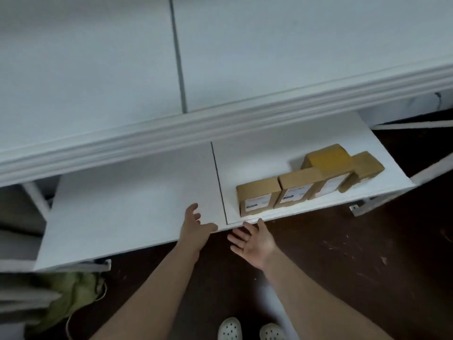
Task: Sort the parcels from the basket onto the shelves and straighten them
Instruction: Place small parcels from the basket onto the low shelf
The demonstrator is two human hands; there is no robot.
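Note:
Several brown cardboard parcels with white labels stand in a row along the front right of the lower white shelf. The nearest parcel is at the row's left end. A taller parcel and a smaller one stand at the right end. My left hand is open over the shelf's front edge, left of the row. Just below that edge hovers my right hand, open with its palm up, close under the nearest parcel. Neither hand holds anything. No basket is in view.
An upper white shelf overhangs the back of the lower one. A green cloth bag lies on the dark floor at the lower left. My white shoes are at the bottom. A white frame leg stands at the right.

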